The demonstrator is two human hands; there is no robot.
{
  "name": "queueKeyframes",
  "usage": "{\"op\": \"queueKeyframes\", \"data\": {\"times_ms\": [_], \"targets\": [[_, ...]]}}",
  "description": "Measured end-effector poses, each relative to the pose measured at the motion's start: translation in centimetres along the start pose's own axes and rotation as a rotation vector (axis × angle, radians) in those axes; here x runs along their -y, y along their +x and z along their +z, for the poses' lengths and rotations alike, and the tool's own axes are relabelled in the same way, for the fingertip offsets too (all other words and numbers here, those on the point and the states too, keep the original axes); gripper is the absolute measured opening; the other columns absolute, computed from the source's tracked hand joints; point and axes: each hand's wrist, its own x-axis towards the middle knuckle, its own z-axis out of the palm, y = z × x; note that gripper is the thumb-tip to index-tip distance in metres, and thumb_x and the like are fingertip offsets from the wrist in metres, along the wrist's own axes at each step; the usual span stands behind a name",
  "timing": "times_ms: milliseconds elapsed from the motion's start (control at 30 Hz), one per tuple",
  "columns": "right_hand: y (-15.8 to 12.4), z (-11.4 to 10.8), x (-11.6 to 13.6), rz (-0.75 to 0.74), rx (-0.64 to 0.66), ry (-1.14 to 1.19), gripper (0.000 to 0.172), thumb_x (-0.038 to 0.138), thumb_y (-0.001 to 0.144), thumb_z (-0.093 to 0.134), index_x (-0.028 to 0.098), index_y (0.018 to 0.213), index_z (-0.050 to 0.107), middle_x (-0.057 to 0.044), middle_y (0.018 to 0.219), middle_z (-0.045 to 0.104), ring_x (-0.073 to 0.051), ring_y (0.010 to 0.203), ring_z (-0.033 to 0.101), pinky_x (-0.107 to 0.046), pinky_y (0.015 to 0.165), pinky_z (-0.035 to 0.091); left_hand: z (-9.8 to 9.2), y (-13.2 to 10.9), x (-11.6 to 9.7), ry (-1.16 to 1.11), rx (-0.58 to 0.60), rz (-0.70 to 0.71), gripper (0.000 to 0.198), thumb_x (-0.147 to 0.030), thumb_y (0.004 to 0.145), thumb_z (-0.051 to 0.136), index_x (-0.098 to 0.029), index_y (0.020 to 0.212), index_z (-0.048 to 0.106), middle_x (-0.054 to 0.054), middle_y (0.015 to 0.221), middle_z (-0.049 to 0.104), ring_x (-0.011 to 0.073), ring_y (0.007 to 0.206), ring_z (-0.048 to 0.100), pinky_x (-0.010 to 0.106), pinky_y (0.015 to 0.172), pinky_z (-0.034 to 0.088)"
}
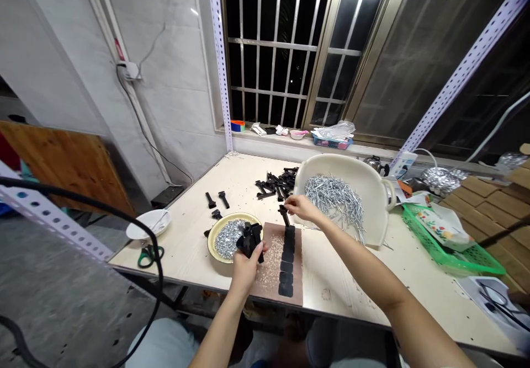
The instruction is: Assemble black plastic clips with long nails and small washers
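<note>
My left hand (245, 266) is closed around a bunch of black plastic parts (249, 239), held just over the edge of a brown board (271, 271). My right hand (301, 207) pinches a single black plastic part (284, 215) and holds it upright at the far end of a row of black parts (286, 260) that lies on the board. A yellow-rimmed plate (227, 238) of small silver pieces sits to the left of the board. A white tray (368, 191) full of silver nails lies just right of my right hand.
More loose black parts (276, 183) are heaped behind the board, with a few strays (217, 200) to the left. A white bowl (149, 224) and green-handled scissors (148, 255) sit at the table's left edge. A green basket (455, 241) and cardboard lie to the right. A black cable (124, 219) arcs at the left.
</note>
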Motion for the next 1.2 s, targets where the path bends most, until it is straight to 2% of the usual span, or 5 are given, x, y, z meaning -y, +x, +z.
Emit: {"op": "queueKeyframes", "data": {"times_ms": [300,500,667,867,1200], "targets": [[-5.2,1.6,3.4,0.228,0.194,0.715,0.024,0.035,0.076,0.062,0.013,0.076,0.053,0.0,0.056,0.061,-0.011,0.052,0.061,-0.021,0.051,0.052,2.7,-0.8,0.7,-0.131,0.123,-0.094,0.042,-0.038,0.065,0.067,-0.011,0.096,0.064,0.011,0.09,0.069,0.0225,0.082,0.065,0.034,0.077,0.049],[-3.6,6.1,3.0,0.061,0.044,0.071,0.025,0.032,0.091,0.04,0.013,0.087,0.054,-0.004,0.067,0.065,-0.011,0.057,0.063,-0.023,0.056,0.052,2.4,-1.6,0.5,-0.122,0.1,-0.158,0.042,-0.025,0.054,0.076,-0.012,0.092,0.063,0.006,0.08,0.069,0.0164,0.07,0.063,0.025,0.064,0.049],[2.1,5.9,0.3,0.154,-0.089,-0.307,0.022,0.013,0.09,0.037,0.009,0.105,0.053,-0.018,0.106,0.06,-0.024,0.103,0.054,-0.043,0.088,0.04,1.3,-1.2,0.8,-0.188,0.014,-0.18,0.023,-0.03,0.063,0.068,-0.01,0.071,0.061,-0.001,0.05,0.058,0.0089,0.045,0.052,0.019,0.044,0.04],[7.7,7.3,-3.0,0.305,-0.086,-0.636,0.033,-0.002,0.076,0.042,-0.003,0.107,0.056,-0.027,0.106,0.058,-0.034,0.113,0.043,-0.057,0.099,0.014,0.0,-1.4,0.2,-0.034,-0.027,0.01,0.024,-0.033,0.065,0.066,-0.011,0.075,0.064,0.004,0.066,0.064,0.0132,0.063,0.06,0.024,0.064,0.046],[6.8,8.7,-4.5,0.37,-0.147,-0.825,0.037,0.0,0.075,0.045,-0.002,0.11,0.056,-0.025,0.106,0.059,-0.035,0.11,0.045,-0.055,0.102,0.0,1.0,-2.1,-0.1,-0.146,0.014,0.045,0.027,-0.031,0.065,0.068,-0.012,0.084,0.062,0.005,0.077,0.064,0.0146,0.067,0.06,0.028,0.069,0.048]]}}
